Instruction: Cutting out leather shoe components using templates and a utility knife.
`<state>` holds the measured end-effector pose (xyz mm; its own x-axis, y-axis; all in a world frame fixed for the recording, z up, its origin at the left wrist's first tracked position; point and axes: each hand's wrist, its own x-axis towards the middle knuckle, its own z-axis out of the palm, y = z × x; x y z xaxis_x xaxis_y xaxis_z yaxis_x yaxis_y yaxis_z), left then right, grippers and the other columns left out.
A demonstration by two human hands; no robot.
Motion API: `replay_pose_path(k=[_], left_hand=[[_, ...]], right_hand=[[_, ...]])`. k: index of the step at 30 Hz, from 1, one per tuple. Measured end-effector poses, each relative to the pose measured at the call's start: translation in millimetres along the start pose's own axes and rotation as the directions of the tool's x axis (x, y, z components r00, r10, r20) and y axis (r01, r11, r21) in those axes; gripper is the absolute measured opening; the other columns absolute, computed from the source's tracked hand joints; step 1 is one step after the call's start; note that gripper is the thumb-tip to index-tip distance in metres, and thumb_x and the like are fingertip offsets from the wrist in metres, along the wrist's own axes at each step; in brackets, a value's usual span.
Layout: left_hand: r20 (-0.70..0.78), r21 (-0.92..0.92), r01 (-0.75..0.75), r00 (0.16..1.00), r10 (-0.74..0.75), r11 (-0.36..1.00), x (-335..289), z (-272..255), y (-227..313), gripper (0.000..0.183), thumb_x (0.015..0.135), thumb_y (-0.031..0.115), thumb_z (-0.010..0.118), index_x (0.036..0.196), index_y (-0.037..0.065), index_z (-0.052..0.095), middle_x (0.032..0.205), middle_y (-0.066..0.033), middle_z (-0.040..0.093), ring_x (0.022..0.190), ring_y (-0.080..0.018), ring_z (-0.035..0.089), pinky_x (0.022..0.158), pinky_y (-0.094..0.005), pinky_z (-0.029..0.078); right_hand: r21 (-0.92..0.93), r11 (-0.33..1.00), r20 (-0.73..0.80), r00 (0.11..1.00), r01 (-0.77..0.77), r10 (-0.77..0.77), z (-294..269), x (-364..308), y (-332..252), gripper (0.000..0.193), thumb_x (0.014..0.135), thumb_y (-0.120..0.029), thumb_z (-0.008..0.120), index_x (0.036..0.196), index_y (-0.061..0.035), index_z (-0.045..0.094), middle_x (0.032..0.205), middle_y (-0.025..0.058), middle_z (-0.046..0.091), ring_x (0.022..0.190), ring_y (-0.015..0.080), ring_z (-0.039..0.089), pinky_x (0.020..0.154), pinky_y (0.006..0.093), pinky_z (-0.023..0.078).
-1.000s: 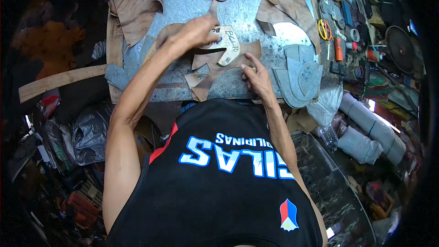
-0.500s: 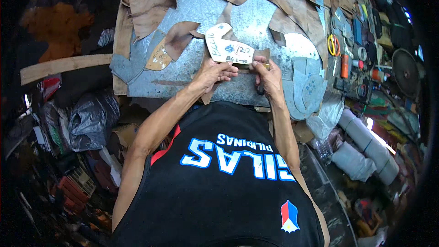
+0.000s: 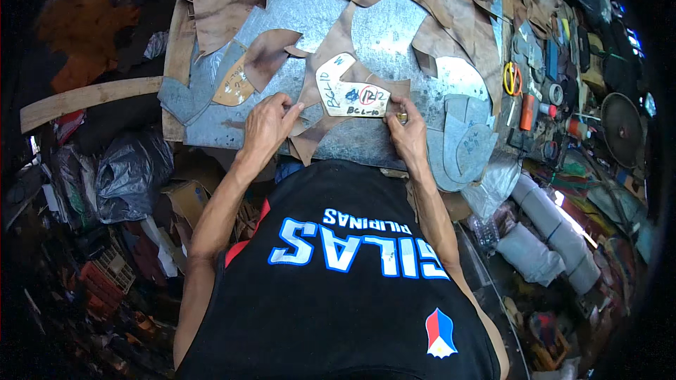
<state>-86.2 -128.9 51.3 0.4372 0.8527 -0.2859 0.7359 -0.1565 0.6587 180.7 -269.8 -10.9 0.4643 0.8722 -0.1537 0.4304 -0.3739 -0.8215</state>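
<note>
A white angled template (image 3: 355, 98) with handwriting on it lies over a brown leather scrap (image 3: 336, 43) on the metal-topped table. My right hand (image 3: 408, 134) pinches the template's lower right corner, with something small and yellowish at the fingers. Beside the leather's left edge is my left hand (image 3: 266, 128), its thumb and forefinger apart and nothing seen in them; its other fingers are partly hidden. Left of it lie a dark brown leather piece (image 3: 271, 56) and a tan template (image 3: 236, 84).
Grey rounded templates (image 3: 461, 148) lie at the table's right edge. More leather (image 3: 451, 0) covers the far side. Yellow-handled scissors (image 3: 512, 79), an orange tool (image 3: 527, 111) and tape rolls (image 3: 555, 93) sit to the right. A wooden strip (image 3: 91, 102) juts out left.
The template has come down toward me and now lies flat on the leather scrap. My left hand has let go of it and moved left; my right hand stays at its corner.
</note>
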Motion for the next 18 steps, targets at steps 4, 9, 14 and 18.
replay_pose_path(k=[4,9,14,18], left_hand=[[0.114,-0.007,0.055,0.992,-0.054,0.998,2,13,-8,0.032,0.088,0.030,0.067,0.090,-0.002,0.067,0.068,-0.0158,0.064,0.058,-0.0257,0.060,0.057,-0.0389,0.046],[0.094,-0.137,0.021,0.996,-0.008,0.990,21,25,-12,0.030,0.089,0.028,0.064,0.091,-0.002,0.066,0.068,-0.0182,0.062,0.059,-0.0290,0.060,0.057,-0.0391,0.045],[-0.039,-0.024,-0.147,0.989,0.146,0.989,46,15,-9,0.027,0.091,0.025,0.062,0.091,-0.001,0.065,0.072,-0.0210,0.063,0.064,-0.0352,0.062,0.060,-0.0420,0.046],[-0.032,0.044,-0.216,0.976,0.217,0.975,68,19,-2,0.025,0.090,0.025,0.064,0.093,0.000,0.065,0.075,-0.0233,0.064,0.073,-0.0406,0.064,0.062,-0.0458,0.047]], right_hand=[[-0.288,0.954,-0.041,0.997,-0.080,0.071,-23,7,-58,0.037,0.087,-0.018,0.065,0.121,-0.0017,0.059,0.110,0.0240,0.066,0.096,0.0351,0.067,0.081,0.0436,0.052],[-0.451,0.892,-0.185,0.974,0.036,-0.133,-35,41,-38,0.035,0.086,-0.020,0.064,0.115,-0.0002,0.062,0.098,0.0254,0.067,0.089,0.0399,0.067,0.075,0.0442,0.052],[-0.142,0.964,0.075,0.968,-0.226,0.238,-34,4,-18,0.027,0.085,-0.022,0.061,0.093,0.0031,0.064,0.078,0.0252,0.065,0.071,0.0358,0.064,0.066,0.0423,0.050],[-0.124,0.923,0.144,0.914,-0.364,0.379,-22,-52,-25,0.023,0.085,-0.020,0.063,0.090,0.0025,0.060,0.075,0.0232,0.063,0.067,0.0342,0.062,0.061,0.0433,0.047]])
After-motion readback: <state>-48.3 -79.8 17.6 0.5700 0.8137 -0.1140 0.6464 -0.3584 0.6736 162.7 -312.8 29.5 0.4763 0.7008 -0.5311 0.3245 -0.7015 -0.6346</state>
